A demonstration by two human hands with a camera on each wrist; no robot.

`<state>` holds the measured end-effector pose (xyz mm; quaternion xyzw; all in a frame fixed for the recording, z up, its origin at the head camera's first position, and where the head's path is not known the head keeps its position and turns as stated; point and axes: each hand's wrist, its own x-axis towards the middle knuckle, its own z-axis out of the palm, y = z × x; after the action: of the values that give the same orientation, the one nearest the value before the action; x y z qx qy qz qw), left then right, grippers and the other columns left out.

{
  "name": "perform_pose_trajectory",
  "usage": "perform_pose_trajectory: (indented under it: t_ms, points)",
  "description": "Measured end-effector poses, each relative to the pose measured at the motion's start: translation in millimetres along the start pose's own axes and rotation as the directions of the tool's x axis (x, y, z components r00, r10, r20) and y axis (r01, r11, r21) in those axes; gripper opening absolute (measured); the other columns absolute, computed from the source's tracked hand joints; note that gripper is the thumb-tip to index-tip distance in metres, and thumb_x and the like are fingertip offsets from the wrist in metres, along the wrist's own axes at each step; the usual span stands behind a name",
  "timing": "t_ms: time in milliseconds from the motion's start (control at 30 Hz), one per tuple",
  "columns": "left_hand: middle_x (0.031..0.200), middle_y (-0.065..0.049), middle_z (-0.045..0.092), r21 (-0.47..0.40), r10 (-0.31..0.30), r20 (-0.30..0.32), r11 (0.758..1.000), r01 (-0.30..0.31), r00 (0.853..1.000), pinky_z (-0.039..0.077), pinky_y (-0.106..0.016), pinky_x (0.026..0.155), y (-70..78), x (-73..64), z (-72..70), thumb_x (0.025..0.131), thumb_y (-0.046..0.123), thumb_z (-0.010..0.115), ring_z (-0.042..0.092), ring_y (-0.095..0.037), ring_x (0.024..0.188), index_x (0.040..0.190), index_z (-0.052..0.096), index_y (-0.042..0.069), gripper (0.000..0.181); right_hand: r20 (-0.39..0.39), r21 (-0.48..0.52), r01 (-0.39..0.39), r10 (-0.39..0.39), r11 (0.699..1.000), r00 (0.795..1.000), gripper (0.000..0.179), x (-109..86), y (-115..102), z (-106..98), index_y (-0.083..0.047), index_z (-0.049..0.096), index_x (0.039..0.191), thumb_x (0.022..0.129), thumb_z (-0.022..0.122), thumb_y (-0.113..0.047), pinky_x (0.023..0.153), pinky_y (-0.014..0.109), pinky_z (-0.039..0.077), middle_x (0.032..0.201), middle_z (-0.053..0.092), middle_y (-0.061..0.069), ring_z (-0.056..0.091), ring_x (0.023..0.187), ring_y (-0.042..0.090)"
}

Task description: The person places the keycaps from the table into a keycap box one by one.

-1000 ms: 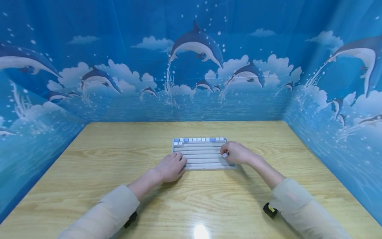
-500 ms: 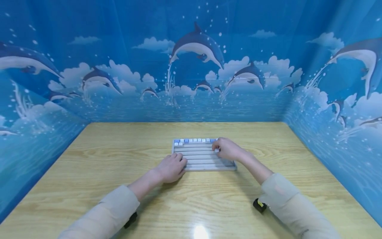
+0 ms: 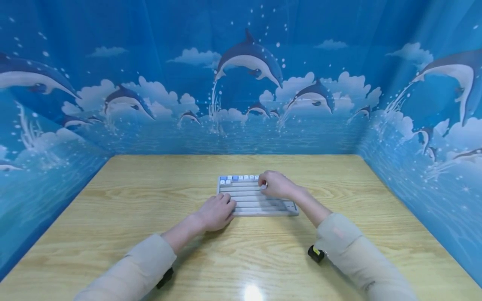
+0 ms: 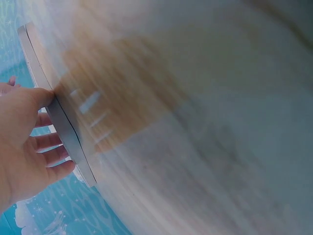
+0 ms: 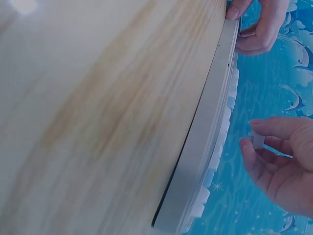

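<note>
A pale grey keyboard lies on the table, with white and blue keycaps along its far row and two white ones at the left of the row below. The other rows show bare strips. My left hand holds its front left corner, thumb against the front side and fingers over the top. Above the board, my right hand pinches a small white keycap between thumb and fingertips. That hand hides the right part of the far row in the head view.
The keyboard stands on a wood-grain table. A blue curtain printed with dolphins rises behind the table and along both sides. Dark wrist devices, such as the right one, hang below the sleeves.
My right hand has moved left along the keyboard, with the white keycap still in its fingers. The left hand has stayed at the front left corner.
</note>
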<state>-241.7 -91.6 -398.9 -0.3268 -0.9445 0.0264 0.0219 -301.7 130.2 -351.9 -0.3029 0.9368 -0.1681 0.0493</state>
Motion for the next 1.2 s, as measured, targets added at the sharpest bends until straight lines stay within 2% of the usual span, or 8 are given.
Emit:
perform_pose_trajectory:
  t_ms: [233, 400, 600, 733, 900, 1100, 1200]
  points:
    - [0.097, -0.005, 0.048, 0.001, 0.001, -0.008, 1.0, -0.001, 1.0, 0.043, -0.035, 0.08, 0.3, -0.2, 0.1, 0.094, 0.03, 0.053, 0.047, -0.02, 0.09, 0.102, 0.054, 0.012, 0.02, -0.004, -0.004, 0.064, -0.064, 0.998, 0.998, 0.016, 11.5, -5, 6, -0.001, 0.068, 0.099, 0.086, 0.059, -0.004, 0.083, 0.035, 0.047, 0.099, 0.066, 0.008, 0.059, 0.098, 0.024]
    - [0.097, -0.005, 0.048, 0.008, 0.001, -0.006, 1.0, -0.001, 1.0, 0.044, -0.036, 0.079, -0.2, 0.3, 0.7, 0.094, 0.03, 0.053, 0.047, -0.02, 0.089, 0.101, 0.054, 0.011, 0.02, 0.014, 0.013, 0.03, -0.03, 0.999, 0.999, 0.016, 22.5, -9, 11, -0.003, 0.069, 0.102, 0.09, 0.059, -0.008, 0.085, 0.034, 0.047, 0.101, 0.067, 0.007, 0.06, 0.1, 0.023]
    - [0.098, -0.005, 0.049, 0.012, -0.003, 0.004, 1.0, 0.003, 1.0, 0.044, -0.036, 0.079, -0.2, 0.6, 0.6, 0.094, 0.031, 0.052, 0.047, -0.02, 0.091, 0.103, 0.054, 0.012, 0.021, 0.028, 0.041, -0.05, 0.049, 0.998, 0.998, 0.024, 29.9, -15, 14, -0.004, 0.067, 0.109, 0.086, 0.06, -0.002, 0.095, 0.038, 0.041, 0.114, 0.063, 0.01, 0.052, 0.114, 0.027]
    - [0.097, -0.005, 0.048, 0.022, 0.006, 0.002, 1.0, -0.006, 1.0, 0.044, -0.035, 0.077, -0.2, 0.1, 0.2, 0.094, 0.031, 0.052, 0.046, -0.019, 0.089, 0.101, 0.054, 0.012, 0.02, 0.052, 0.055, -0.077, 0.074, 0.996, 0.996, 0.032, 33.1, -18, 14, -0.004, 0.064, 0.115, 0.085, 0.058, 0.002, 0.096, 0.038, 0.04, 0.12, 0.06, 0.01, 0.05, 0.118, 0.026]
    - [0.094, -0.005, 0.047, 0.028, 0.02, -0.009, 0.999, -0.02, 1.0, 0.043, -0.034, 0.074, 0.0, -1.6, -0.8, 0.094, 0.029, 0.053, 0.045, -0.019, 0.086, 0.097, 0.052, 0.011, 0.018, 0.065, 0.067, -0.066, 0.061, 0.996, 0.996, 0.031, 37.8, -21, 15, -0.002, 0.062, 0.117, 0.087, 0.055, 0.002, 0.085, 0.034, 0.047, 0.118, 0.06, 0.011, 0.055, 0.108, 0.022]
    - [0.094, -0.005, 0.047, 0.025, 0.028, -0.018, 0.999, -0.027, 0.999, 0.043, -0.035, 0.074, -0.5, -2.6, -1.0, 0.093, 0.029, 0.054, 0.045, -0.02, 0.086, 0.098, 0.052, 0.011, 0.018, 0.101, 0.114, -0.1, 0.088, 0.988, 0.991, 0.037, 44.0, -24, 17, -0.001, 0.059, 0.12, 0.085, 0.051, 0.006, 0.069, 0.028, 0.048, 0.109, 0.063, 0.011, 0.06, 0.072, 0.015]
    - [0.095, -0.005, 0.047, 0.024, 0.027, -0.014, 0.999, -0.026, 1.0, 0.043, -0.035, 0.075, -1.0, -2.2, -0.8, 0.093, 0.029, 0.053, 0.046, -0.02, 0.088, 0.099, 0.052, 0.011, 0.019, 0.1, 0.094, -0.093, 0.084, 0.991, 0.992, 0.036, 46.7, -25, 18, -0.002, 0.059, 0.12, 0.085, 0.052, 0.004, 0.07, 0.028, 0.048, 0.108, 0.063, 0.01, 0.06, 0.077, 0.015]
